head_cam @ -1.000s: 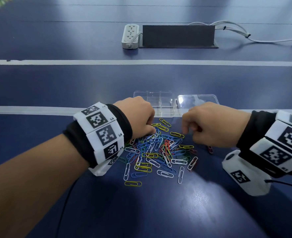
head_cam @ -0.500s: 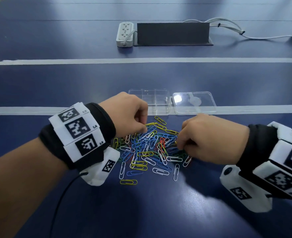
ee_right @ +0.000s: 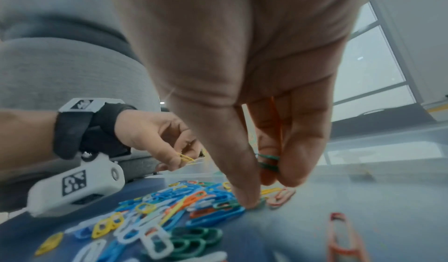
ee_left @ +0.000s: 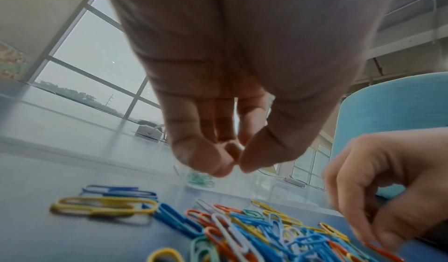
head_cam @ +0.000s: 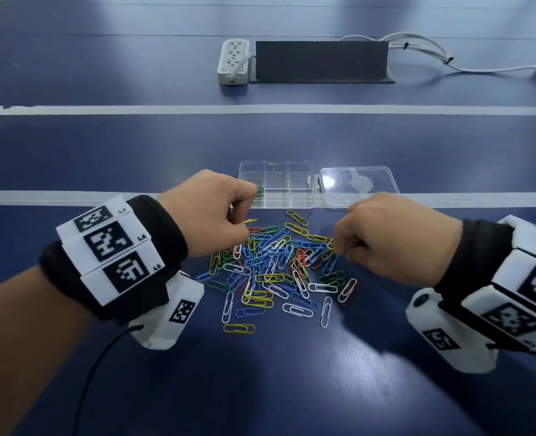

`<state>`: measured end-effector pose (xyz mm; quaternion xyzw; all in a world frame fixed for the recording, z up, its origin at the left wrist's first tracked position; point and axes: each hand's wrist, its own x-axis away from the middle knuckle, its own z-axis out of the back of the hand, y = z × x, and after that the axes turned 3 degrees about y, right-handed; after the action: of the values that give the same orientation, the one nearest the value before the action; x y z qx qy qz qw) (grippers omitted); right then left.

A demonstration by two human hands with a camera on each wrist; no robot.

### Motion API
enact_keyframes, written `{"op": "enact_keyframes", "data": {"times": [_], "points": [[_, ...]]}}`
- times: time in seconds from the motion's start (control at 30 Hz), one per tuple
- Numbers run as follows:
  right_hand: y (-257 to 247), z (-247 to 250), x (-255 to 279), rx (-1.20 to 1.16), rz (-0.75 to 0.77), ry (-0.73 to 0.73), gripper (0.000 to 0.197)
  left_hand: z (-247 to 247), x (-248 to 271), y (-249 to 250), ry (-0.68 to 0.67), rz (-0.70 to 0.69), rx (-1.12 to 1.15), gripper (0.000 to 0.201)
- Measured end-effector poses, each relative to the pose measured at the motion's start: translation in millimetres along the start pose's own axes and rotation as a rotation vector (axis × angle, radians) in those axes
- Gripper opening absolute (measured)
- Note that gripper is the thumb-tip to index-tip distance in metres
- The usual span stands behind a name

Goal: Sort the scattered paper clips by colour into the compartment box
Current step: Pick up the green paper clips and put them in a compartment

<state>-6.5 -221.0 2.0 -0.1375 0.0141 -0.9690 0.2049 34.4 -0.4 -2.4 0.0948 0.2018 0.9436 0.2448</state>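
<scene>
While both lifted since before, left hand [head_cam: 211,212] pinches yellow clip [head_cam: 250,220], right hand [head_cam: 395,239] pinches green clips [ee_right: 267,162].

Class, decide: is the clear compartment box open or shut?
Open: the compartment box shows bare dividers, and its lid lies flat beside it.

We seem to sit in an office or lab room, at a long blue table [head_cam: 134,146] with a white power strip [head_cam: 233,61], bundled cables [head_cam: 424,45], large windows [ee_left: 97,59] and a grey upholstered chair [ee_right: 67,64].
</scene>
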Motion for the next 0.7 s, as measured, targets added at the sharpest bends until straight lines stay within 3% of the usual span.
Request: {"op": "enact_keyframes", "data": {"times": [0.23, 0.43, 0.7], "points": [[-7.7, -4.0, -5.1, 0.022, 0.033, 0.008, 0.018, 0.2, -3.3, -7.3, -0.141, 0.065, -0.180, 0.014], [-8.5, -5.3, -9.9, 0.075, 0.019, 0.024, 0.023, -9.2, -16.4, 5.1, -0.087, 0.009, -0.215, 0.009], [-1.9, -4.5, -13.1, 0.066, 0.008, 0.074, 0.023, -16.7, -29.3, 21.4, -0.159, 0.033, -0.328, 0.011]]}}
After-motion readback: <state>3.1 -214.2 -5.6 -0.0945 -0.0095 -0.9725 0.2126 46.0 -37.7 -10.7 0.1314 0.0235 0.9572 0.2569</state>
